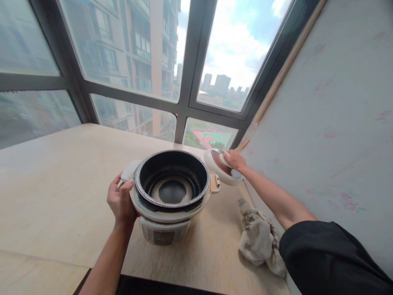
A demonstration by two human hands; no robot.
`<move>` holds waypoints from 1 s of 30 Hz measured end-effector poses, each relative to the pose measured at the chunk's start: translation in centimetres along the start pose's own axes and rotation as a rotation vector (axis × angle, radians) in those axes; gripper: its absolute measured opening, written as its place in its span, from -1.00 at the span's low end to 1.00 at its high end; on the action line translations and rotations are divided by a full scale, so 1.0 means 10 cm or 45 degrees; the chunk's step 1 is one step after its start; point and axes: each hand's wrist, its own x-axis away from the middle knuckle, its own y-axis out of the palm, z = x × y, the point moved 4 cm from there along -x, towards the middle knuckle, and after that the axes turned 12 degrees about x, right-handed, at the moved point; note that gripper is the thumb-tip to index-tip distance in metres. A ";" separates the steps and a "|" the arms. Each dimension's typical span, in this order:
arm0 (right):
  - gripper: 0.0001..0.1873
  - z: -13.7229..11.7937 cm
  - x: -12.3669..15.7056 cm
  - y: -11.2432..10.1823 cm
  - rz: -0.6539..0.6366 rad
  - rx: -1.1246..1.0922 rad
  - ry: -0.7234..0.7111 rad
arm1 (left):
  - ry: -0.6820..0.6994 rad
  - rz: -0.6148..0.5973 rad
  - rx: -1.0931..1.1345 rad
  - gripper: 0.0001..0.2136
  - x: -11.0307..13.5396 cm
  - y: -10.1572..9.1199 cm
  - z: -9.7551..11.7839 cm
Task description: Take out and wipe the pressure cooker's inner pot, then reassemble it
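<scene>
A white electric pressure cooker [166, 216] stands uncovered on the wooden surface, its control panel facing me. Inside it sits a dark inner pot [172, 172] with worn, pale patches round its bottom. My left hand [122, 198] is closed round the cooker's left side, by the white side handle. To the right of the cooker, my right hand [235, 159] grips the handle of the white and brown lid [208, 159]. The lid is tilted and lies partly behind the cooker's right handle [215, 182]; whether it touches the surface I cannot tell.
A crumpled grey-beige cloth [259, 237] lies at the right, near the wallpapered wall [337, 135]. Dark-framed windows [132, 96] rise behind the pale wooden surface [67, 184]. A dark edge [147, 284] shows at the bottom.
</scene>
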 end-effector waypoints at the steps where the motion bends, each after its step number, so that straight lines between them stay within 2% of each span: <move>1: -0.50 0.00 -0.02 -0.14 0.040 -0.013 0.001 | 0.002 0.058 0.017 -0.55 0.02 0.00 0.02; 3: -0.52 -0.02 -0.04 -0.44 0.115 -0.043 0.004 | -0.006 0.134 0.044 -0.57 0.04 0.01 0.06; 7: -0.54 -0.12 0.00 -1.02 0.227 -0.152 -0.001 | -0.012 0.111 0.092 -0.53 0.03 0.01 0.02; 9: -0.59 -0.19 0.05 -1.29 0.304 -0.300 -0.026 | 0.023 0.119 0.111 -0.49 -0.01 -0.01 -0.03; 12: -0.64 -0.34 0.18 -1.62 0.405 -0.422 -0.068 | 0.071 0.123 0.111 -0.45 -0.05 -0.05 -0.08; 15: -0.64 -0.58 0.34 -1.85 0.454 -0.432 -0.165 | 0.087 0.103 0.134 -0.44 -0.06 -0.05 -0.10; 18: -0.64 -0.88 0.54 -1.95 0.425 -0.394 -0.287 | 0.085 0.088 0.163 -0.45 -0.05 -0.06 -0.11; 23: -0.65 -1.37 0.91 -1.95 0.376 -0.263 -0.421 | 0.024 0.032 0.233 -0.44 -0.05 -0.08 -0.15; 30: -0.67 -1.79 1.19 -1.88 0.354 -0.115 -0.487 | -0.055 -0.016 0.356 -0.47 -0.06 -0.07 -0.18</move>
